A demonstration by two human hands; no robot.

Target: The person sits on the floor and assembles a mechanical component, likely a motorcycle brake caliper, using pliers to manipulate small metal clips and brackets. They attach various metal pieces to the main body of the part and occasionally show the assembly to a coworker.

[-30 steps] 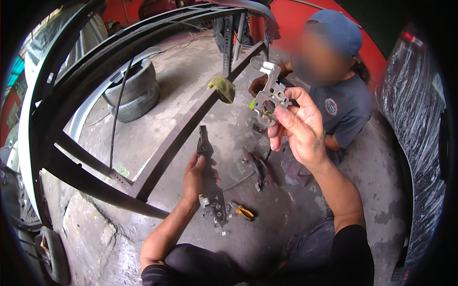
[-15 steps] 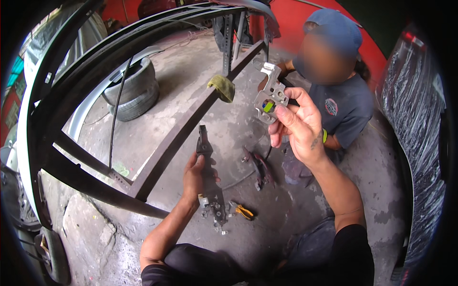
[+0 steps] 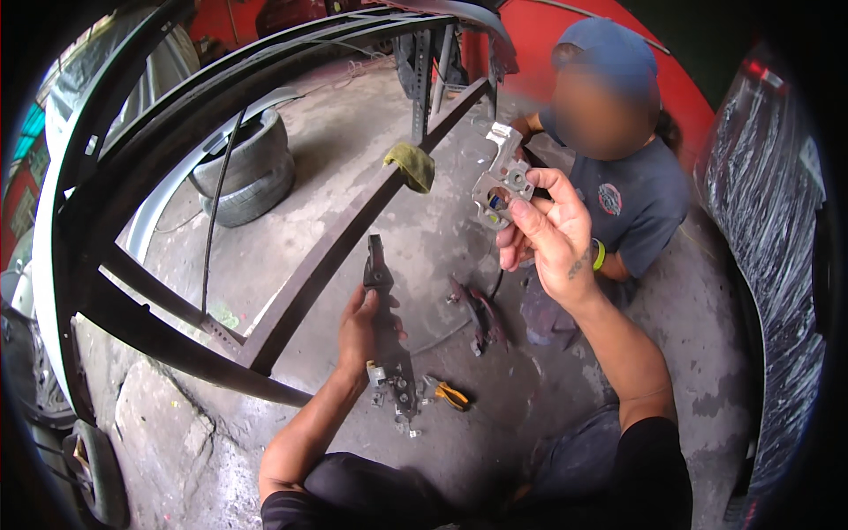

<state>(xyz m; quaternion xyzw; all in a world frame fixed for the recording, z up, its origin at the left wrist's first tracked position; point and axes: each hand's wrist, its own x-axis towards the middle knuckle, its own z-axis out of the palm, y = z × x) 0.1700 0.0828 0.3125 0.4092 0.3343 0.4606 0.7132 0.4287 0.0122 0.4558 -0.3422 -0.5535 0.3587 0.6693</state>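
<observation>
Raised on the right, a flat silver metal bracket (image 3: 515,177) with holes and notches is pinched between the thumb and fingers of my right hand (image 3: 556,231). Lower and to the left, my left hand (image 3: 358,331) wraps round a long black part (image 3: 378,269), which stands nearly lengthwise in view. Small metal fittings (image 3: 399,389) sit at that part's lower end, below the hand. Some of its fingers are hidden behind the part. Pliers with orange-yellow handles (image 3: 452,396) lie on the floor close to those fittings.
A dark metal frame (image 3: 327,256) crosses the left side, with a green-yellow cloth (image 3: 411,168) over its bar. Stacked tyres (image 3: 252,172) stand behind it. A co-worker in a blue cap (image 3: 609,49) crouches ahead right. Dark reddish parts (image 3: 481,314) lie on the floor. A plastic-wrapped panel (image 3: 768,221) stands right.
The bracket has turned slightly in my right hand, and its upper end has shifted a little to the right. The co-worker's head has moved slightly left. My left hand stays almost still.
</observation>
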